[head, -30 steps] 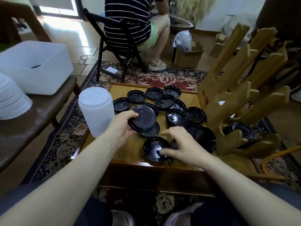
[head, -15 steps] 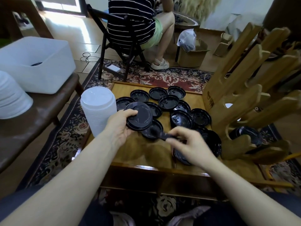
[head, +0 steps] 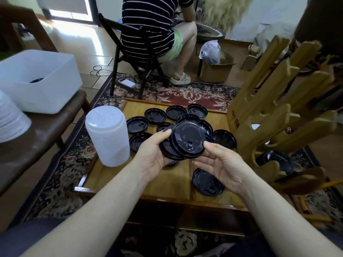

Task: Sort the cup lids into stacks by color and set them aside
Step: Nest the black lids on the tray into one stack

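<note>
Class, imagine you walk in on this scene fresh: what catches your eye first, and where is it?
Two hands meet mid-frame over the wooden table: the left hand grips black lids, the right hand touching them. Left of them stands a tall white lid stack; loose black lids lie beyond.

Two black lids (head: 187,140) between both hands, above table (head: 163,184)

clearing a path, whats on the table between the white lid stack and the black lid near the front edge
Bare wood between the white lid stack and the black lid, per the head view.
</note>
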Demonstrator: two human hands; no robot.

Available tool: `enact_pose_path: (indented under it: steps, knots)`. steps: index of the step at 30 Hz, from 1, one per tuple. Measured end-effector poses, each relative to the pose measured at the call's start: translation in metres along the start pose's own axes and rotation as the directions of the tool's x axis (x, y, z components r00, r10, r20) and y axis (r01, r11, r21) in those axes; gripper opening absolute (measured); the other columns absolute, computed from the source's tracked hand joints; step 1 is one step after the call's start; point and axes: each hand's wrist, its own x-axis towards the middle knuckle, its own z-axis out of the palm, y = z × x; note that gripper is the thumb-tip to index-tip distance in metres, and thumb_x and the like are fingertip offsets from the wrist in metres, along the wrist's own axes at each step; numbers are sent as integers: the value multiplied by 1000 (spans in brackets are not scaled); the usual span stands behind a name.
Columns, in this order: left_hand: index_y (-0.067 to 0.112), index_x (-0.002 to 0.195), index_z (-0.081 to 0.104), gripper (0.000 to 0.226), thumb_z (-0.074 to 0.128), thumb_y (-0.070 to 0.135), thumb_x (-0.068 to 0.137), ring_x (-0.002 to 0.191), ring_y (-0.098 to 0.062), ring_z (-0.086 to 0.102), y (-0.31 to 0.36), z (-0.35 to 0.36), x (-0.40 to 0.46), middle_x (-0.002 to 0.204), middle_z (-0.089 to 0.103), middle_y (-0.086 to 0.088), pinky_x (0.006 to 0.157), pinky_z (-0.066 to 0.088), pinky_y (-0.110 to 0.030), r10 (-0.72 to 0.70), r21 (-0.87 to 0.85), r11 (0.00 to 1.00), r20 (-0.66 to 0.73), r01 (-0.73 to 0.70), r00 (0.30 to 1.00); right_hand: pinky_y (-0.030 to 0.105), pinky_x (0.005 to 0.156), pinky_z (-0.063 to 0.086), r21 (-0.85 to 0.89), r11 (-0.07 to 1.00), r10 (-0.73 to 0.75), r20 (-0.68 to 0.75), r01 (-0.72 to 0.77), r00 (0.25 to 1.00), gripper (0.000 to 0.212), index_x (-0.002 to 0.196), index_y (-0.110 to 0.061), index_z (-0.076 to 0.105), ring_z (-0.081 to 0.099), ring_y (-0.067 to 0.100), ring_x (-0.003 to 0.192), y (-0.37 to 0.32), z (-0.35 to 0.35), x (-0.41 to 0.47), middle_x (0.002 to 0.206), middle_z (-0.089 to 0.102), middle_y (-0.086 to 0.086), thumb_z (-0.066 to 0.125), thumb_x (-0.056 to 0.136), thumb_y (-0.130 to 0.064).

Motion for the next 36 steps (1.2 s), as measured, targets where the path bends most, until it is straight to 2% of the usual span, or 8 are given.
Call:
enact_pose_path:
  steps: [7, 15, 19, 26, 28, 31, 33, 36]
  knots:
    - [13, 127, 64, 47, 67, 33, 85, 107, -25, 71, -3, 5, -3, 116, 74, -9, 81, 60, -38, 41, 125, 991, 60, -48, 997, 27, 62, 57, -227, 973, -77, -95, 54, 993, 29, 104, -7, 67, 72, 19, 82, 3, 0, 0, 93, 71, 11, 71, 84, -28]
    - [6, 126, 63, 33, 64, 8, 92, 95, -24, 73, -9, 1, 2, 112, 74, -15, 71, 61, -35, 49, 84, 995, -17, -47, 999, 34, 70, 60, -243, 968, -96, -101, 69, 990, 44, 120, -7, 58, 72, 25, 93, 5, 3, -1, 112, 70, 13, 75, 81, -22]
    - [6, 125, 63, 33, 63, 7, 92, 95, -24, 73, -11, 1, 4, 113, 74, -14, 74, 61, -36, 37, 88, 995, 3, -37, 999, 36, 71, 62, -251, 962, -127, -52, 111, 991, 36, 121, -6, 58, 70, 23, 77, 4, 3, -1, 104, 71, 17, 69, 87, -13]
    - [12, 122, 64, 43, 74, 2, 82, 103, -28, 72, -11, -1, 4, 116, 73, -11, 84, 60, -45, 67, 224, 972, 6, -67, 998, 34, 76, 61, -407, 884, -242, 21, 229, 970, 28, 117, -13, 62, 69, 22, 81, 1, -6, 3, 92, 72, 10, 68, 89, -12]
    - [12, 123, 64, 45, 75, 0, 80, 102, -29, 72, -10, -5, 5, 116, 73, -11, 77, 61, -40, 92, 221, 972, -58, -77, 994, 33, 81, 58, -636, 721, -311, 58, 275, 949, 27, 115, -18, 64, 68, 18, 88, 4, -16, 6, 96, 72, 4, 70, 89, -22]
    - [10, 123, 63, 46, 75, -2, 80, 102, -29, 71, -5, -19, 6, 117, 72, -12, 66, 61, -33, 90, 216, 975, -145, -57, 985, 30, 93, 47, -968, 105, -279, 193, 229, 941, 46, 120, -31, 59, 52, 8, 109, 11, -37, 9, 114, 58, -11, 73, 80, -47]
    - [9, 124, 62, 46, 73, -2, 81, 102, -28, 70, -4, -27, 4, 118, 71, -14, 61, 61, -31, 63, 226, 974, -155, -27, 986, 32, 97, 41, -964, -168, -154, 234, 208, 960, 53, 124, -32, 56, 42, 8, 115, 19, -44, 7, 118, 50, -12, 72, 79, -54]
    - [8, 125, 62, 44, 71, 0, 83, 101, -28, 70, -5, -27, 2, 118, 71, -16, 59, 60, -30, 26, 209, 978, -133, 2, 991, 29, 92, 37, -901, -375, -42, 254, 220, 966, 42, 112, -30, 56, 40, 12, 110, 33, -46, 4, 112, 47, -10, 70, 80, -52]
